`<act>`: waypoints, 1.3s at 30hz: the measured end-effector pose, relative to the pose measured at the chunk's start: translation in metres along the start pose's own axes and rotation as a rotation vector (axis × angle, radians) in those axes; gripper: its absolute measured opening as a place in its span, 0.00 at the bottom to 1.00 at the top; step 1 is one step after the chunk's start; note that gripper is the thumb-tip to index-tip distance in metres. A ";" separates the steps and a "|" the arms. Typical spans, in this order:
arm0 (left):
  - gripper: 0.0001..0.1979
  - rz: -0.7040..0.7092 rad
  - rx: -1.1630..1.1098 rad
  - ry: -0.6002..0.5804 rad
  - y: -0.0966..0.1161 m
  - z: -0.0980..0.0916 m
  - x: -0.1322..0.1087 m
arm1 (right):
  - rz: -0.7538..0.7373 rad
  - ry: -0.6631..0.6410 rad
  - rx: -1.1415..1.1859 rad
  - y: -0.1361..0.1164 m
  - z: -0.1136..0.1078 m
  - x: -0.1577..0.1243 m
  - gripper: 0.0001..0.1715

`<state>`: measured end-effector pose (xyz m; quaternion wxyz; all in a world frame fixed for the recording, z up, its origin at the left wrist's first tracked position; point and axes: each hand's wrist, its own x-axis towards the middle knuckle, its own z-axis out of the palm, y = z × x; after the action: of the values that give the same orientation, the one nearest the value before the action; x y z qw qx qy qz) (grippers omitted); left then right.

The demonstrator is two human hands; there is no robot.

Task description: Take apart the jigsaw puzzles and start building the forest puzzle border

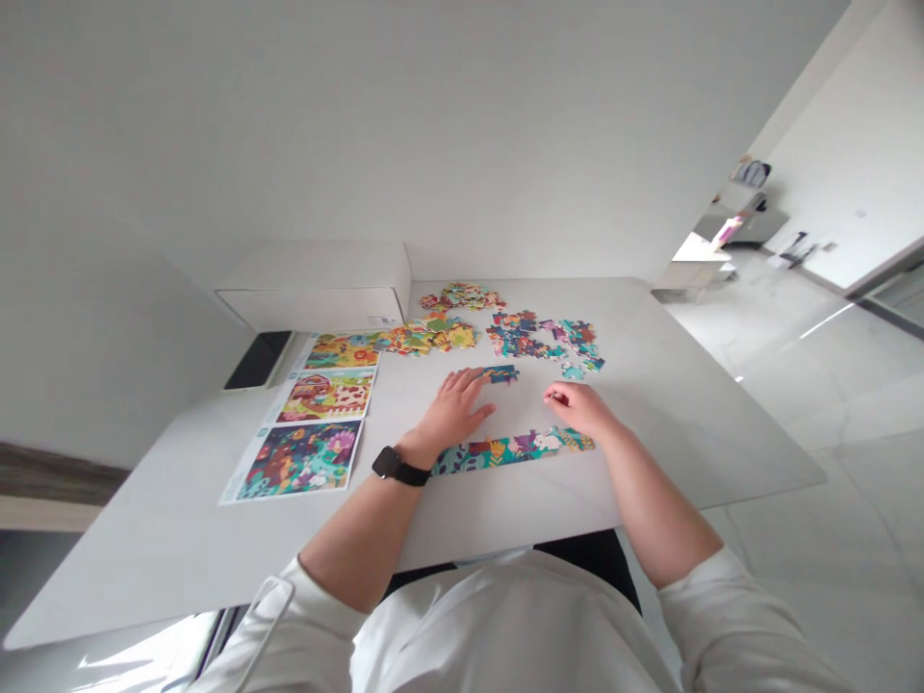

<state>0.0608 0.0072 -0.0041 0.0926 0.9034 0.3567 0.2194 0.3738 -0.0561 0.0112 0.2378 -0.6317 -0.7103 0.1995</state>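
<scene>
My left hand (454, 409), with a black watch (390, 464) on its wrist, lies flat with the thumb spread. Its fingertips reach a short strip of joined puzzle pieces (503, 373) and cover its left end. My right hand (581, 406) is closed in a pinch to the right of that strip; whatever is between the fingertips is too small to make out. Nearer my body, a long joined puzzle row (516, 449) in teal and purple stretches between both wrists, its left end partly behind the left one. Loose dark-blue and purple puzzle pieces (524, 342) lie beyond my hands.
Yellow puzzle pieces (433, 335) and a further pile of mixed pieces (466, 295) lie toward the wall. Three picture sheets (303, 460) line the left side. Behind them are a phone (260, 360) and a white box (318, 306). The white table (671, 423) ends at the right.
</scene>
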 end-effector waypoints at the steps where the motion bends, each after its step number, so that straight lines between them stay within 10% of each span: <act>1: 0.26 -0.016 0.007 0.008 -0.001 -0.002 -0.002 | -0.008 0.026 -0.022 0.002 -0.003 0.001 0.08; 13: 0.30 -0.023 -0.040 -0.074 -0.004 0.005 -0.010 | 0.282 0.178 -0.442 0.063 -0.068 0.066 0.22; 20: 0.30 -0.023 -0.053 0.002 -0.005 0.004 -0.012 | 0.266 0.449 -0.407 0.090 -0.038 0.075 0.26; 28: 0.28 -0.010 -0.076 0.017 -0.004 0.001 -0.013 | -0.027 0.163 -0.406 0.069 -0.009 0.072 0.29; 39: 0.27 -0.053 -0.090 -0.002 -0.008 0.000 -0.013 | 0.221 0.205 -0.393 0.073 -0.025 0.068 0.26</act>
<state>0.0475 0.0036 -0.0105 0.1393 0.8887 0.3702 0.2320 0.4411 0.0195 -0.0058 0.1580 -0.7565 -0.6344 0.0173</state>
